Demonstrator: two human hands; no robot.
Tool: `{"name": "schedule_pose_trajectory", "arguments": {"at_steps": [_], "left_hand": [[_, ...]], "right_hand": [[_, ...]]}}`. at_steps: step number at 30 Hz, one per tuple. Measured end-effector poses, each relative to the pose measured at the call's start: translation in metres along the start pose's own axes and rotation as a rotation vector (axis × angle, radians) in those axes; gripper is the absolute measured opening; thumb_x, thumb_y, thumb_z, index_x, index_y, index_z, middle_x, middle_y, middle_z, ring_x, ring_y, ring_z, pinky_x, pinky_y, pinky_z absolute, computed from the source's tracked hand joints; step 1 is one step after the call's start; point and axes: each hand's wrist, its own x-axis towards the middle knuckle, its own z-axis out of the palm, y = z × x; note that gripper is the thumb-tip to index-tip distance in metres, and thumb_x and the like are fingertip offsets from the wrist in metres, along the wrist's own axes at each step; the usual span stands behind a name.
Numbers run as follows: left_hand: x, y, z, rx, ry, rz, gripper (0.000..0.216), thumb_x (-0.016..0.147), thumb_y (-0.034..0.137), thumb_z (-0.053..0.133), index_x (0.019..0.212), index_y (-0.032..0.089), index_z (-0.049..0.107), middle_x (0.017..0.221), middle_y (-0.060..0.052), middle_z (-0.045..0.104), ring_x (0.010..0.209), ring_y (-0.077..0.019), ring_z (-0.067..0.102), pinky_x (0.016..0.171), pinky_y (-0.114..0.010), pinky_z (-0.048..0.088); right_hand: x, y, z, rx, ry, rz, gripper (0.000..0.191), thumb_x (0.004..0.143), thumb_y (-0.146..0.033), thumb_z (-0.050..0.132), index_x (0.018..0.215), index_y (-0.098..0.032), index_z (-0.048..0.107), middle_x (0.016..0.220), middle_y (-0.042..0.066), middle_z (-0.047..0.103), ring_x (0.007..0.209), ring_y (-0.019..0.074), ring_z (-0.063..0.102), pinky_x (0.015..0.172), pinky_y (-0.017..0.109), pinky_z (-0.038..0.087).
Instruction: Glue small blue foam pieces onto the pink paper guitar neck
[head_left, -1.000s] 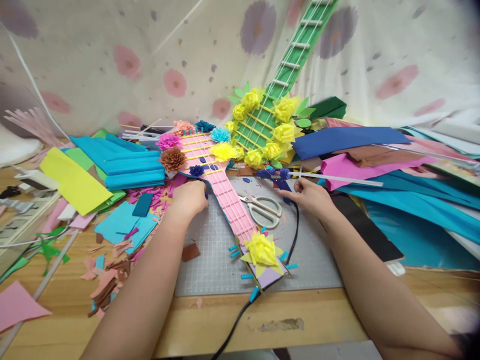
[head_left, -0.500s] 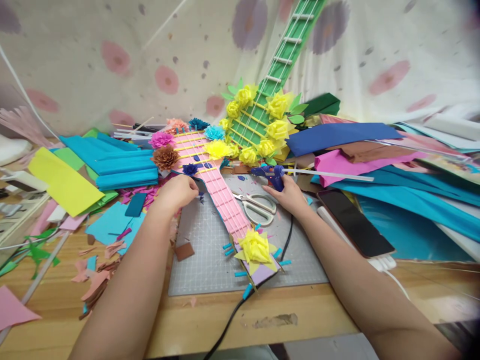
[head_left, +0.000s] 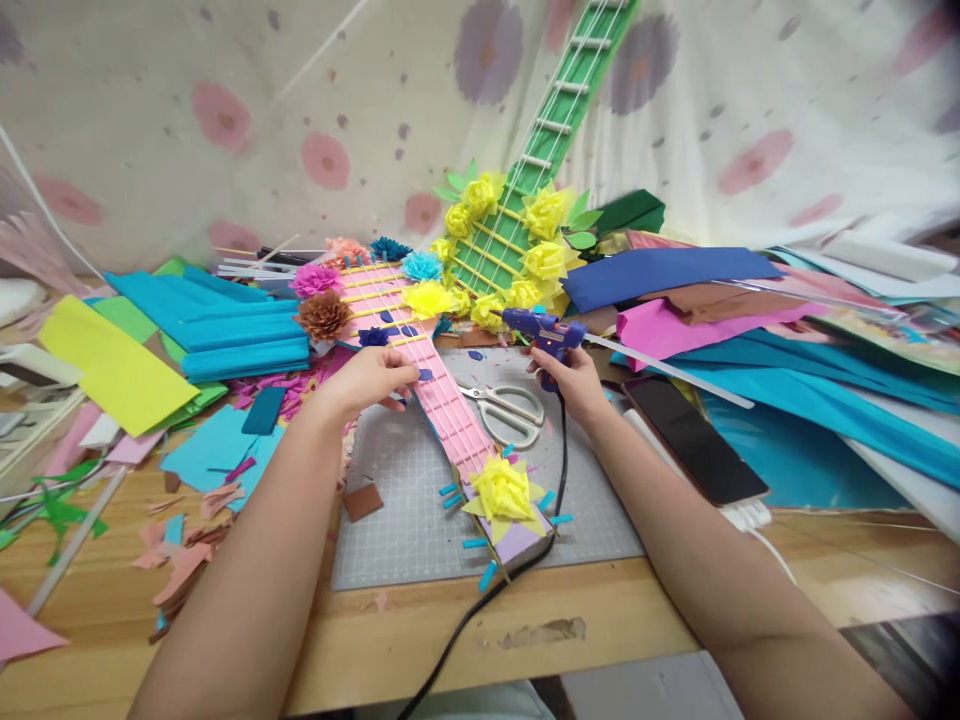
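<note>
My right hand [head_left: 574,380] grips a blue glue gun [head_left: 544,330] by its handle, with a white glue stick [head_left: 667,370] jutting from its back and its nozzle pointing left. My left hand [head_left: 375,380] is closed, its fingertips pinching a small dark blue paper piece [head_left: 426,375] over the neck of a pink paper guitar [head_left: 450,405]. The guitar lies slanted on a grey cutting mat [head_left: 405,540], with paper flowers round its body, among them a dark blue flower [head_left: 373,337], and a yellow flower [head_left: 506,490] on its head. Scissors [head_left: 510,412] lie beside the neck.
A green paper guitar [head_left: 491,265] with yellow flowers leans against the curtain behind. Blue crepe paper [head_left: 225,325] and paper scraps [head_left: 184,575] lie to the left. At right are stacked paper sheets [head_left: 675,275] and a phone [head_left: 697,440]. A black cable [head_left: 480,605] crosses the table's front edge.
My right hand has lifted the glue gun from the mat area. My left hand has moved right to the guitar neck, and a small blue piece now shows at its fingertips.
</note>
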Motion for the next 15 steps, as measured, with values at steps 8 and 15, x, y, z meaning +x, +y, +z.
{"name": "schedule_pose_trajectory", "arguments": {"at_steps": [8, 15], "left_hand": [[-0.002, 0.011, 0.027, -0.059, 0.116, 0.024, 0.01, 0.07, 0.013, 0.056, 0.061, 0.015, 0.054, 0.054, 0.002, 0.053, 0.05, -0.0088, 0.052, 0.047, -0.022, 0.048], [0.0, 0.009, 0.029, -0.067, 0.132, 0.049, 0.012, 0.07, 0.01, 0.057, 0.059, 0.014, 0.055, 0.05, 0.003, 0.053, 0.045, -0.009, 0.052, 0.046, -0.022, 0.048]], "right_hand": [[-0.021, -0.025, 0.01, 0.031, -0.326, 0.118, 0.042, 0.064, -0.058, 0.066, 0.06, -0.017, 0.057, 0.044, -0.004, 0.043, 0.042, 0.0073, 0.037, 0.043, 0.024, 0.029], [-0.021, -0.025, 0.013, -0.042, -0.351, 0.136, 0.048, 0.059, -0.063, 0.067, 0.06, -0.018, 0.054, 0.051, -0.003, 0.047, 0.045, 0.007, 0.039, 0.043, 0.024, 0.03]]}}
